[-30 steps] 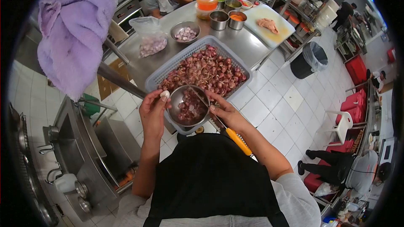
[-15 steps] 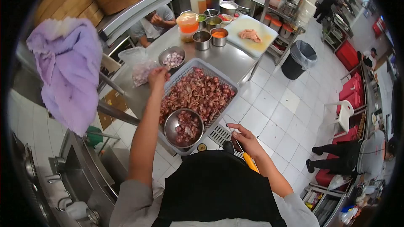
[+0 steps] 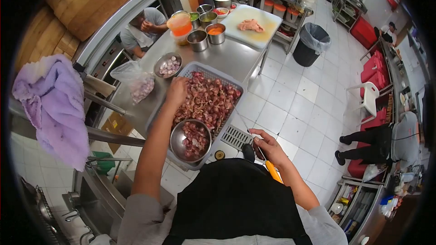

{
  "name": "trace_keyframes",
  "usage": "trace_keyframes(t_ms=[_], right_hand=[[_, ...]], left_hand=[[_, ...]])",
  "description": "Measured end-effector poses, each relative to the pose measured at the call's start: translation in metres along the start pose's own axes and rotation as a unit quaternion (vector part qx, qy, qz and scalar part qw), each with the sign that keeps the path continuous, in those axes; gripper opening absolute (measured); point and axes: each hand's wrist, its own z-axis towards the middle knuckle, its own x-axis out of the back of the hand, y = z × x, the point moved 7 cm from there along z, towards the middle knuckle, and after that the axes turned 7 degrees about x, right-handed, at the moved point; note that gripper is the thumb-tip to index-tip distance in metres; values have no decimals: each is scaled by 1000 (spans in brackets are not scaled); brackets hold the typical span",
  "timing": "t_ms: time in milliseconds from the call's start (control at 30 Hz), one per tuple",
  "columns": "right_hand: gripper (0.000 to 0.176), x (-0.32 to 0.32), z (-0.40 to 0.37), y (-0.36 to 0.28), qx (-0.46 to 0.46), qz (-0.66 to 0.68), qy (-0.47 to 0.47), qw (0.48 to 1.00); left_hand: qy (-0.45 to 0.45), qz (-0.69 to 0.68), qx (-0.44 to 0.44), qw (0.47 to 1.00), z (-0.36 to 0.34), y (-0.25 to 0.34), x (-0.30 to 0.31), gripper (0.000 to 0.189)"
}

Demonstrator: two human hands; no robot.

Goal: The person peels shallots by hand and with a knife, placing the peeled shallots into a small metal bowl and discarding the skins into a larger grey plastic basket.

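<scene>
A grey plastic basket (image 3: 242, 86) full of small red shallots (image 3: 211, 102) stands on the steel table's edge. My left hand (image 3: 177, 91) is over the basket's left side at the shallots; its fingertips are hidden. My right hand (image 3: 271, 149) is closed round a knife with a yellow handle (image 3: 273, 171), its thin blade pointing up and left, right of the basket. In the basket's near end sits a steel bowl (image 3: 175, 141) with shallot skins. Beyond my left hand, a second steel bowl (image 3: 158, 69) holds peeled shallots, beside a clear plastic bag (image 3: 141, 86) with more pale pieces.
A white cutting board (image 3: 229, 28) with raw meat (image 3: 250, 25) lies at the far end. Steel containers (image 3: 198, 41) and a tub of orange liquid (image 3: 180, 26) stand near it. A lined black bin (image 3: 309, 47) is on the tiled floor. Several people are around.
My left hand has moved from beside the bowl of peeled shallots to the shallots in the basket. My right hand still holds the knife. The view has shifted slightly.
</scene>
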Motion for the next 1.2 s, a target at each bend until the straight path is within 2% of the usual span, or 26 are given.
trace_keyframes(t_ms=[100,167,200,267,333,400,500,633,700,733,800,933,1000,1033,1100,1133,1200], right_hand=[[33,-3,3,-3,-1,-15,-3,1000],[35,-4,6,0,13,-17,-9,1000],[37,-5,6,1,27,-20,-15,999],[38,-6,3,1,33,-16,-12,999],[39,-5,-1,3,6,-6,-8,1000],[38,-3,-7,2,-18,11,-7,1000],[37,3,-10,1,20,-1,7,1000],[36,9,-13,3,10,14,19,1000],[36,9,-14,4,7,22,19,1000],[36,7,-14,2,17,16,22,999],[36,5,-12,0,28,9,25,999],[36,5,-10,-2,21,4,12,1000],[36,1,-7,-3,9,11,0,1000],[36,-1,-4,-6,8,10,-6,1000],[36,-6,3,-12,5,10,-17,1000],[37,-11,8,-16,17,-5,-30,999],[38,-23,17,-25,24,-21,-45,998]], left_hand=[[13,72,-32,997,3,3,-15,24],[-65,99,-7,993,6,7,-34,25],[-65,99,-12,993,7,7,-42,25],[-8,60,-20,998,12,9,-47,24],[3,47,-5,999,18,9,-53,22],[-40,40,48,997,20,6,-61,24],[-89,66,43,993,21,15,-66,26],[-74,-20,28,997,24,19,-67,29],[-46,-20,-43,998,23,29,-69,31],[-46,-21,-43,998,21,30,-73,31],[-17,-25,-24,999,18,32,-76,29],[-17,-27,6,999,17,33,-71,28],[-25,-145,65,987,11,24,-67,25],[-23,-142,69,987,7,22,-64,25],[21,-385,97,918,-5,17,-53,25],[23,-383,101,918,-13,27,-43,25],[-13,-585,202,785,-41,50,-19,24]])
